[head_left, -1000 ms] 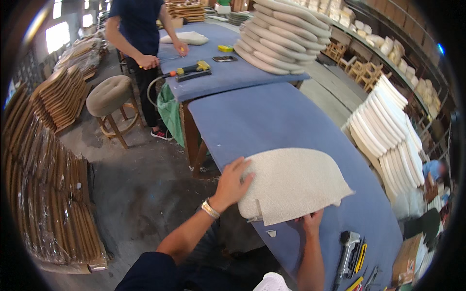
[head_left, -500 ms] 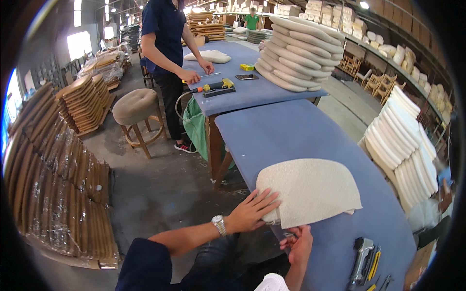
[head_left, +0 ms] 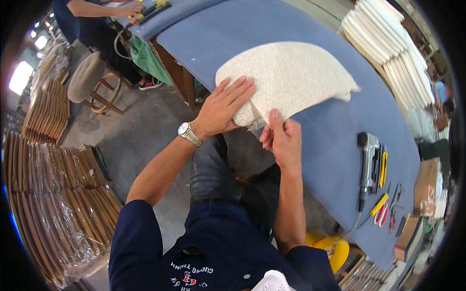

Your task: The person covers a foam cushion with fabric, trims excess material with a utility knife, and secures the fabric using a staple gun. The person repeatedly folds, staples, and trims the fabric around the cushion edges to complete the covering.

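Right hand (head_left: 285, 138) pinches the edge of a cream fabric (head_left: 296, 72) as the left hand (head_left: 224, 106) lies across it

The cream fabric spreads ahead of both hands over a blue-topped table (head_left: 325, 150), its rounded side farthest from them. The right hand is closed on the fabric's near edge, thumb on top and fingers curled below. Just to its left, the left hand rests its straight fingers, held close together, on the fabric's near left corner; its thumb is mostly hidden, so I cannot tell whether it clasps the corner from beneath. A pale padded edge (head_left: 242, 116) shows between the two hands, below the fabric. A wristwatch (head_left: 189, 133) sits behind the left hand.

Well to the right of the right hand, a silver-and-black air tool (head_left: 367, 160) lies on the table, with a slim yellow tool (head_left: 383, 167) just beside it. Nearer the body are red-handled pliers (head_left: 382, 213). Far to the left of the left hand stand a round padded stool (head_left: 86, 77) and, nearer the body, a stack of plastic-wrapped brown pieces (head_left: 53, 203).
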Tool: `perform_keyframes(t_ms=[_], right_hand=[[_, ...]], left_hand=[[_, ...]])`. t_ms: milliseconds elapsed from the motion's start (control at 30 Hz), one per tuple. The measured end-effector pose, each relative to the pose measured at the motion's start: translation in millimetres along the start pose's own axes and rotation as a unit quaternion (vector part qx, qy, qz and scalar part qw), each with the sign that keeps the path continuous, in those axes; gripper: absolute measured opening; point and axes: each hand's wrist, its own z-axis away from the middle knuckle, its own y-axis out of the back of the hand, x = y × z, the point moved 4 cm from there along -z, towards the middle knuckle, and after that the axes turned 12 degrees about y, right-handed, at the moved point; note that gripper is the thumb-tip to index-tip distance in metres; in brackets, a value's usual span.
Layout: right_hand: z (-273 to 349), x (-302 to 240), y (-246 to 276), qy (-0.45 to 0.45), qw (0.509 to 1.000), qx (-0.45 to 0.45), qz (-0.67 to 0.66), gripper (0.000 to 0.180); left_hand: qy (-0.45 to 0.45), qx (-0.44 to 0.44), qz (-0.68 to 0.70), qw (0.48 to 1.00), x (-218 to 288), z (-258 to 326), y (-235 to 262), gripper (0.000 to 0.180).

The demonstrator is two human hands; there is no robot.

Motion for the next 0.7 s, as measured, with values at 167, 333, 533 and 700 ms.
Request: perform_keyframes(t_ms=[167, 333, 533, 700], right_hand=[[13, 17, 8, -0.013, 1.0, 0.003, -0.013, 0.052], [15, 17, 7, -0.046, 0.998, 0.038, -0.025, 0.052], [7, 15, 7, -0.012, 1.0, 0.025, 0.002, 0.052], [-12, -48, -14, 0.132, 0.991, -0.003, 0.001, 0.049]], left_hand=[[-0.003, 0.025, -0.02, 0.999, 6, 6, -12, 0.092], [0.034, 0.043, -0.002, 0.999, 13, 13, -17, 0.093], [0.017, 0.05, -0.002, 0.999, 11, 15, -16, 0.096], [0.072, 0.091, 0.08, 0.99, 7, -20, 35, 0.085]])
